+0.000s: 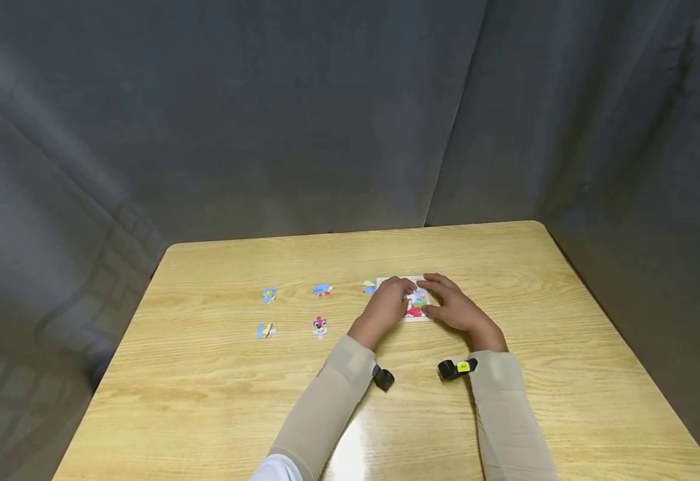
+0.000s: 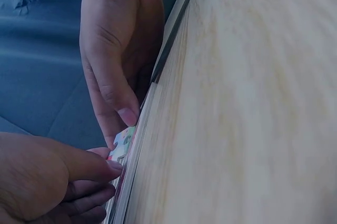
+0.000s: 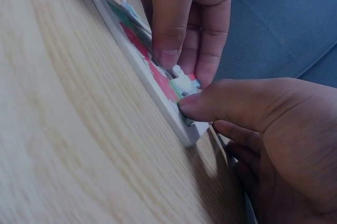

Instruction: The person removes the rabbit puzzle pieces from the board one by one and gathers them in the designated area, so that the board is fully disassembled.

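In the head view my left hand is over the left part of a small puzzle board with a pale frame. Its thumb and fingers pinch a jigsaw piece, white with a rounded knob and a touch of red and blue. My right hand rests at the board's right side, thumb and fingers spread apart. In the right wrist view the right thumb presses at the frame's edge beside the piece, while the other fingers are partly hidden behind. Red and green picture parts show inside the frame.
Loose jigsaw pieces lie left of the board: a blue one with a yellow-green flower, a blue and red one, a face piece, a striped one and a blue-yellow one by the frame. Dark curtains surround the wooden table.
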{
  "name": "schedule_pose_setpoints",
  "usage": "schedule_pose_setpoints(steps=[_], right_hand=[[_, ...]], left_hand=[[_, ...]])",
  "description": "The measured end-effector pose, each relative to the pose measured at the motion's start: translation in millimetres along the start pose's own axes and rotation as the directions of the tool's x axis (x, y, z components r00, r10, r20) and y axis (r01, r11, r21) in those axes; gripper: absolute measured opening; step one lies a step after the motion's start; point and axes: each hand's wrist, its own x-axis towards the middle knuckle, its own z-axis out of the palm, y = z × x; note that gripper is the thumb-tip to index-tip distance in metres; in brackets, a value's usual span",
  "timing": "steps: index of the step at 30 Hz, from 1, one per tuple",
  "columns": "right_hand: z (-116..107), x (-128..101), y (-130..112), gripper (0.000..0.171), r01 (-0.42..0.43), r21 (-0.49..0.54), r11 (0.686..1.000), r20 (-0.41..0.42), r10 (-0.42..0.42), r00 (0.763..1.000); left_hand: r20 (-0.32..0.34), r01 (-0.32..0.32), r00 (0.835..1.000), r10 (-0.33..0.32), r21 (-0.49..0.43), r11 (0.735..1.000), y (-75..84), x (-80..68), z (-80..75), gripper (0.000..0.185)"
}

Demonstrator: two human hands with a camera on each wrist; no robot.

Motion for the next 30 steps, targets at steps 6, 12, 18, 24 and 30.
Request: schedule_pose_setpoints(steps=[6,12,18,24,30], right_hand=[[2.7,0.2,0.6,0.053,0.027,-0.007,1.0,-0.011,-0.027,1.0],[2.9,-0.2,0.6,0.053,0.031,-0.019,0.999,-0.018,-0.032,0.999],[0.1,0.1,0.4,0.056,0.006,-0.016,1.0,-0.004,-0.006,1.0],[-2.2,2.2,-1.4,0.057,-0.017,-0.021,1.0,0.0,0.017,1.0],[-0.6,5.5,-1.0,0.057,-0.025,-0.024,0.999,0.009,0.025,1.0]], left_hand=[[0.002,0.008,1.0,-0.008,-0.023,1.0,-0.7,0.2,-0.5,0.029],[-0.001,-0.007,1.0,0.007,-0.001,1.0,-1.3,1.5,-0.9,0.026],[-0.012,-0.024,1.0,0.024,0.008,1.0,-3.1,2.4,-1.2,0.027],[-0.009,-0.005,1.0,0.005,-0.028,1.0,-7.8,-4.2,-10.0,0.029],[-0.005,0.022,1.0,-0.023,-0.054,0.998,-24.2,-23.2,-22.8,0.027]])
